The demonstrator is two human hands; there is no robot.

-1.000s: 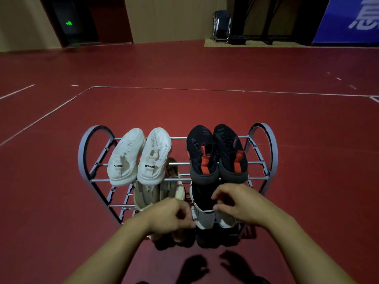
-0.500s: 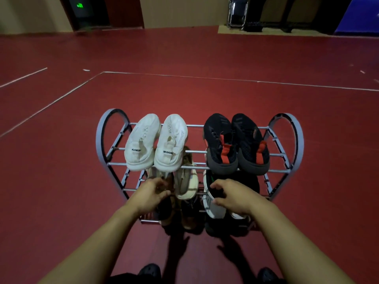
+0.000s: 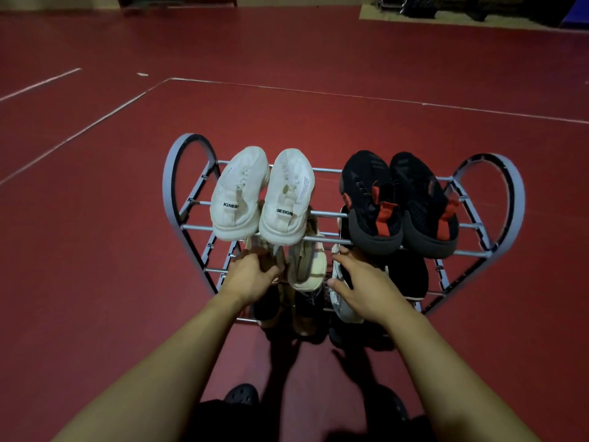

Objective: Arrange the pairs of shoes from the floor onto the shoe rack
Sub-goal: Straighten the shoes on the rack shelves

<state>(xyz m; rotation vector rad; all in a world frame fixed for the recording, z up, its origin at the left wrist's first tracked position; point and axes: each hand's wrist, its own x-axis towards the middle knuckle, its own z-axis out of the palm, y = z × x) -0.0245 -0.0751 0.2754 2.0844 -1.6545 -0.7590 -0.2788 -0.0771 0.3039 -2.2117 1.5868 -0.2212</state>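
On red court floor [image 3: 95,282], shoe rack [image 3: 185,173].

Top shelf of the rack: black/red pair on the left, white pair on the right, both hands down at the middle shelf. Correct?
Not quite: the sides are swapped. In the head view the white pair sits on the left of the top shelf and the black/red pair on the right. The rest holds: the left hand and right hand are both down at the middle shelf of the rack.
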